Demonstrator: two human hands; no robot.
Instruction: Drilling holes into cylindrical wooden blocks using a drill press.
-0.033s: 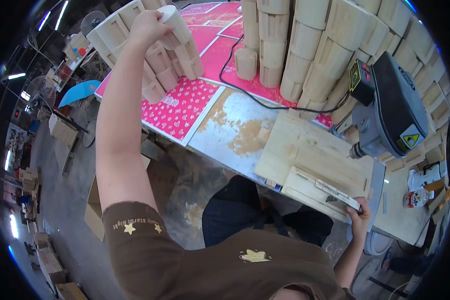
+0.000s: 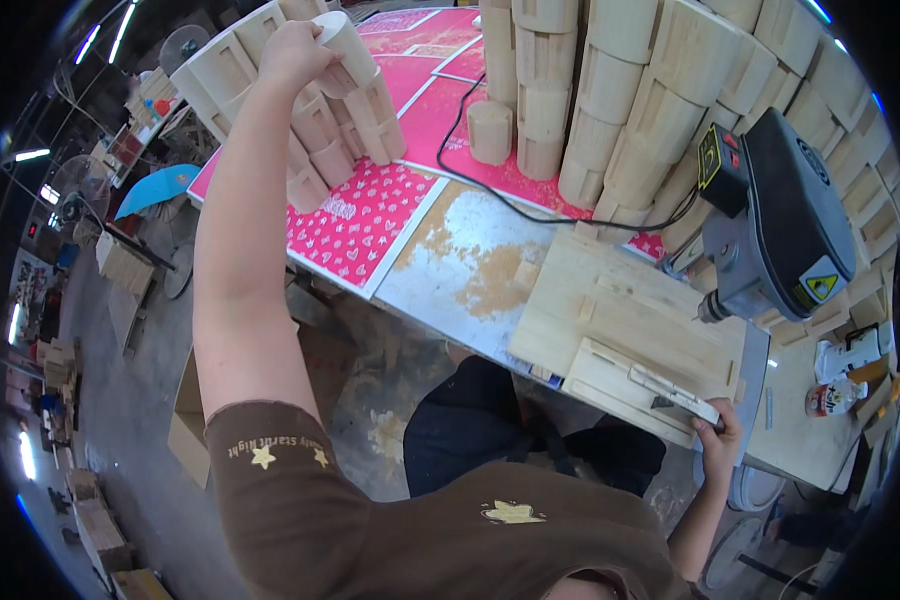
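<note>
At the upper left my left hand [image 2: 295, 58] is closed on the near end of a pale, rounded wooden block [image 2: 348, 42]. That block sits on top of stacked blocks of the same kind [image 2: 378, 115]; some of its fingers are hidden. At the lower right my right hand [image 2: 718, 432] is closed round the end of a metal lever-like bar [image 2: 685, 398]. The bar lies along a wooden jig [image 2: 615, 382] on a flat wooden board [image 2: 560, 310]. Just above stands a bench drill [image 2: 785, 220], its chuck [image 2: 710, 308] over the board's right end.
Tall columns of wooden blocks [image 2: 610, 85] line the back right. A black cable [image 2: 510, 205] crosses the pink-covered table [image 2: 355, 235] to the drill. Sawdust [image 2: 495, 275] lies on the bare metal top. A bottle [image 2: 835, 397] stands on the right-hand table, a blue umbrella [image 2: 157, 188] at left.
</note>
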